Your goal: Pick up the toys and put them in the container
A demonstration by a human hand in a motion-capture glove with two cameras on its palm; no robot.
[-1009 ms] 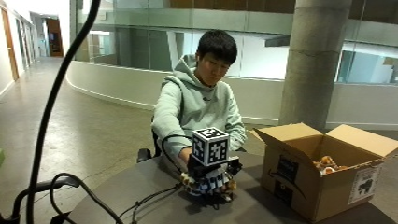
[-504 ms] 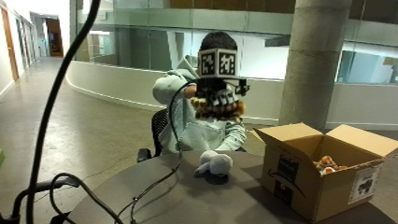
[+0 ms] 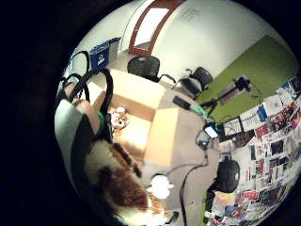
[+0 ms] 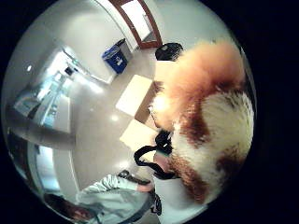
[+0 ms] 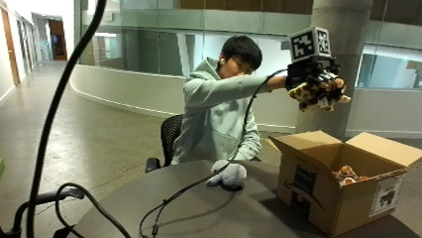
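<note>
the person sits at the far side of the table [image 5: 198,208] with the right arm raised high. the right hand [image 5: 315,79] is up in the air, above the open box [image 5: 336,193], and its fingers are curled around a brown and white plush toy [image 5: 320,95], so it holds this toy. the box stands on the right part of the table with its flaps open, and another brown toy [image 5: 344,174] lies inside it. a white toy [image 5: 227,174] lies on the table, left of the box and near the person. in the palm views the held plush fills much of the picture, and the box is seen below it.
</note>
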